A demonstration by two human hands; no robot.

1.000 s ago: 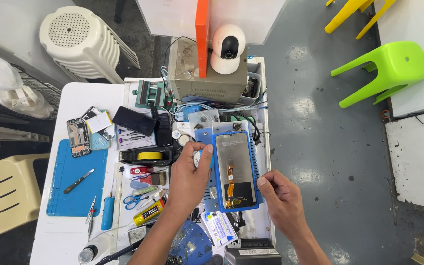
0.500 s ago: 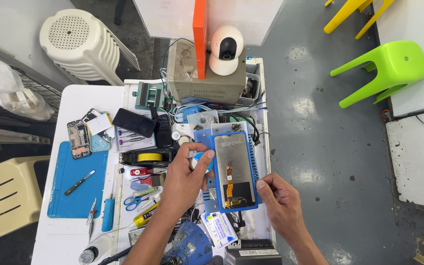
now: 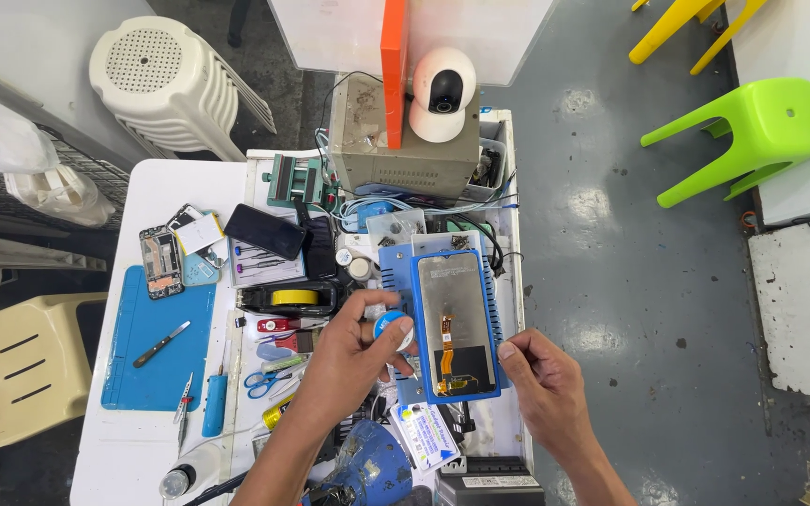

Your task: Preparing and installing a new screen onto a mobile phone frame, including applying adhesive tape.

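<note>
- The left hand (image 3: 353, 351) is curled around a small round blue-and-white tool (image 3: 392, 327), likely a suction cup or a roller, and holds it at the left edge of the phone display panel (image 3: 457, 323).
- The right hand (image 3: 546, 384) is loosely closed and holds nothing that I can see; its thumb presses at the panel's lower right edge.
- The panel lies face down in a blue frame on the blue heating plate (image 3: 396, 267), its orange flex cable (image 3: 444, 351) showing near the lower end, on the crowded white tabletop (image 3: 152, 450).
- Judged from this, the step in hand is working the display loose from, or into, its frame: one hand applies the tool, the other steadies.
- The next move seems to call for even pressure along the edge, with the panel kept flat and the cable left unstrained.
- A tape dispenser (image 3: 288, 298) and blue-handled scissors (image 3: 269, 379) lie just left of the working hand.
</note>
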